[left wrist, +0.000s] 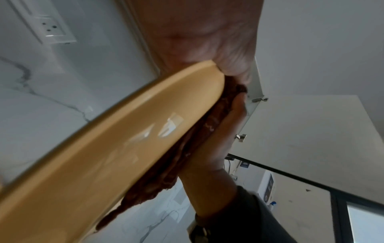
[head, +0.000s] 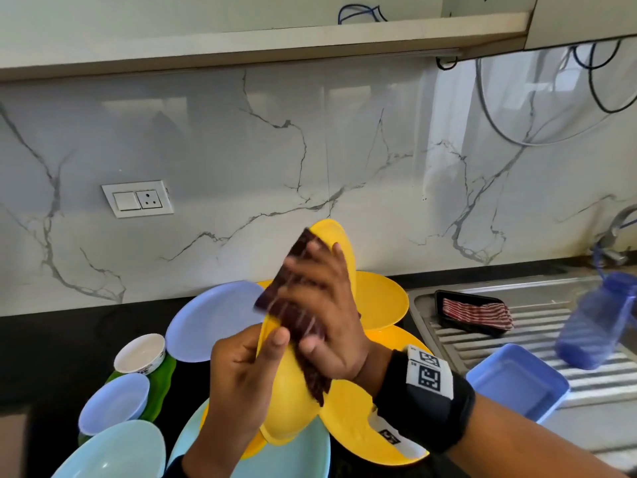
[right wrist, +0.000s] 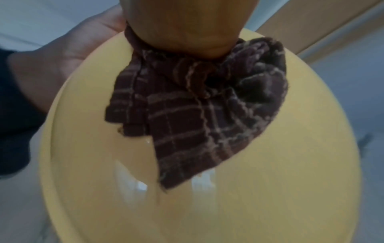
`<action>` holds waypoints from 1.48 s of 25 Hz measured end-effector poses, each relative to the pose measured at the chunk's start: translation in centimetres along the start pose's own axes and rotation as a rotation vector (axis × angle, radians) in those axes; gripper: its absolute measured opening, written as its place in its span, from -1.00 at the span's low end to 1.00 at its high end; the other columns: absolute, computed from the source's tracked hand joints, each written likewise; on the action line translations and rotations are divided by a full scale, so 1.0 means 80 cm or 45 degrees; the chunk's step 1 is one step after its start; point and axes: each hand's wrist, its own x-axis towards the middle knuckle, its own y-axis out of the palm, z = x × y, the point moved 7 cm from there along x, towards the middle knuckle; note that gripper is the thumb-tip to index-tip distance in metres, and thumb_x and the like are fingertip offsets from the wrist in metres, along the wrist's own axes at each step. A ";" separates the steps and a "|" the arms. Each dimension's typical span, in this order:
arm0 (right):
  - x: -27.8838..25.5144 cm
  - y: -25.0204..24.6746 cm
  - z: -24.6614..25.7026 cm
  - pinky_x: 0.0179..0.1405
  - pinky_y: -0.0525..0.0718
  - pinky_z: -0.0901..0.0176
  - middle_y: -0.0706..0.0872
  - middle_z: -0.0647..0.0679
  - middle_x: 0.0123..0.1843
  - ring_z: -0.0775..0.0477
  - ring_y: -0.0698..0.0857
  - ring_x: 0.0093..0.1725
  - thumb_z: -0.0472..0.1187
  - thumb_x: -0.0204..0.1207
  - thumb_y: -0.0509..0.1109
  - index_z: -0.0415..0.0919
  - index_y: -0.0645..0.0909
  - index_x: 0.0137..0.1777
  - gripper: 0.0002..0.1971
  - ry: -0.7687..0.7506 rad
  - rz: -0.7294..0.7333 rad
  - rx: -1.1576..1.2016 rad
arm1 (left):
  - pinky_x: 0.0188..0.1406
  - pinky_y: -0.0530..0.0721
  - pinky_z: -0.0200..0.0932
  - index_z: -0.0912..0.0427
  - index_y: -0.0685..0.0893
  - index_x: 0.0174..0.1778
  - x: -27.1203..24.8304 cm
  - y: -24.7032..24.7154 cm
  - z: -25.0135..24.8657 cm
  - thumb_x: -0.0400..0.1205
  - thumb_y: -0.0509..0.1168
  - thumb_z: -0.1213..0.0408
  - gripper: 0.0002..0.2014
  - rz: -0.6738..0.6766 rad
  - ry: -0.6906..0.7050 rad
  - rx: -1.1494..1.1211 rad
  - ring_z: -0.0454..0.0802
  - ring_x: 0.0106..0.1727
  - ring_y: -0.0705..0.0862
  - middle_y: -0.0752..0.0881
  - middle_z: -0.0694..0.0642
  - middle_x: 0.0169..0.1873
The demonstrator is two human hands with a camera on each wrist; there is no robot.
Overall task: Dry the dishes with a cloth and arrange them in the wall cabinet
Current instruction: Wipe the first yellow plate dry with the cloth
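A yellow plate (head: 293, 401) (left wrist: 104, 156) (right wrist: 207, 205) stands on edge above the counter. My left hand (head: 248, 367) (right wrist: 62, 57) grips its lower rim, thumb on the near face. A dark brown checked cloth (head: 293, 305) (left wrist: 182, 164) (right wrist: 197, 123) lies against the plate's other face. My right hand (head: 324, 305) (left wrist: 218, 139) presses it there with spread, straight fingers. Wet glints show on the plate below the cloth in the right wrist view. The wall cabinet (head: 275, 36) hangs overhead, its bottom shelf edge in view.
On the black counter lie more yellow plates (head: 379, 305), a lavender plate (head: 210, 322), a small white bowl (head: 139, 353), a lavender bowl (head: 113, 403) and pale blue bowls (head: 113, 453). The steel drainboard (head: 517, 339) at right carries a black tray (head: 444, 298), a blue tub (head: 517, 384) and a blue jar (head: 599, 322).
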 end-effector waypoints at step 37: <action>-0.064 -0.063 -0.126 0.30 0.51 0.12 0.58 0.12 0.34 0.16 0.53 0.37 0.44 0.59 -0.07 0.20 0.42 0.40 -0.45 0.964 -0.171 -0.118 | -0.37 0.57 -0.17 -0.11 0.66 -0.42 0.003 0.005 0.017 0.22 0.18 -0.37 -0.59 -0.038 -0.679 -0.281 -0.39 -0.65 0.61 0.64 -0.27 -0.70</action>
